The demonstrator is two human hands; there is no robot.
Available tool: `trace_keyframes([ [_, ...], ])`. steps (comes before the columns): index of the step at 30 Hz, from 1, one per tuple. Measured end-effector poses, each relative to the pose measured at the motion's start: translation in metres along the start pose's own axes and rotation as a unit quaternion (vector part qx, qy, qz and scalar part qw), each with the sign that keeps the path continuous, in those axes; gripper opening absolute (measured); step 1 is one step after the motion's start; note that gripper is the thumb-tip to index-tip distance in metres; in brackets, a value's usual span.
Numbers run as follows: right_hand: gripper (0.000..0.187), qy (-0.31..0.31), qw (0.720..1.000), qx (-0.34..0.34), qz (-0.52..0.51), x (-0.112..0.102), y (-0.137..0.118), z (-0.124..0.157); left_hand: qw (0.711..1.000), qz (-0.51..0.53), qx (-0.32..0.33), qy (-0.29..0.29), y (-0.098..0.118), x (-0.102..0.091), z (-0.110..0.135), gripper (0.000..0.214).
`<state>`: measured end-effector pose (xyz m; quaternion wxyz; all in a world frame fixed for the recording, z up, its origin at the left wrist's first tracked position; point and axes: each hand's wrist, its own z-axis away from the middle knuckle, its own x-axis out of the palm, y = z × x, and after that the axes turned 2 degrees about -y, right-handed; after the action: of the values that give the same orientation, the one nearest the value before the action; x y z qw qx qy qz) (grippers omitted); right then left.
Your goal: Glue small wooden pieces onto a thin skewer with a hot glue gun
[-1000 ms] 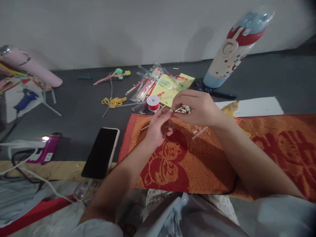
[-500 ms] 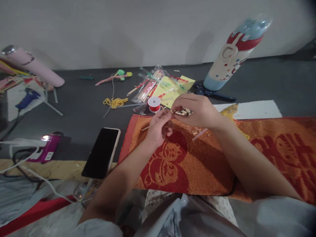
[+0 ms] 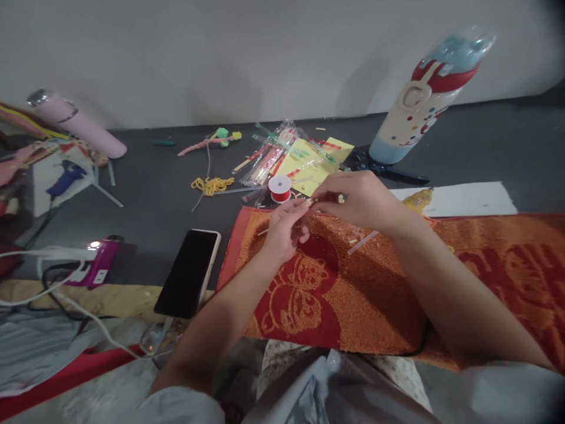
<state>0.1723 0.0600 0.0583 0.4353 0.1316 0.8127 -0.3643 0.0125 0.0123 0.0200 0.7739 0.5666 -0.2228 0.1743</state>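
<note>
Lying near the middle of the dark table in the head view, a clear plastic packet holds a bundle of thin sticks. Just nearer stands a white spool wound with red thread. The dotted bottle and pink flask hide their contents.

Over the far edge of an orange towel, the left hand pinches a small pale piece between thumb and index finger, its other fingers curled. The right hand arches in, back upward, thumb and index tips at that piece; whether they grip it too, I cannot tell.
</note>
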Motion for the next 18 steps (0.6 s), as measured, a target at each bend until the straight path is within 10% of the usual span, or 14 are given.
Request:
trace_keyframes([
  [18,0.021,-0.023,1.000,0.003,0.003,-0.016,0.011,0.002,0.999,-0.027,-0.012,0.014,-0.002,0.000,-0.001,0.029],
])
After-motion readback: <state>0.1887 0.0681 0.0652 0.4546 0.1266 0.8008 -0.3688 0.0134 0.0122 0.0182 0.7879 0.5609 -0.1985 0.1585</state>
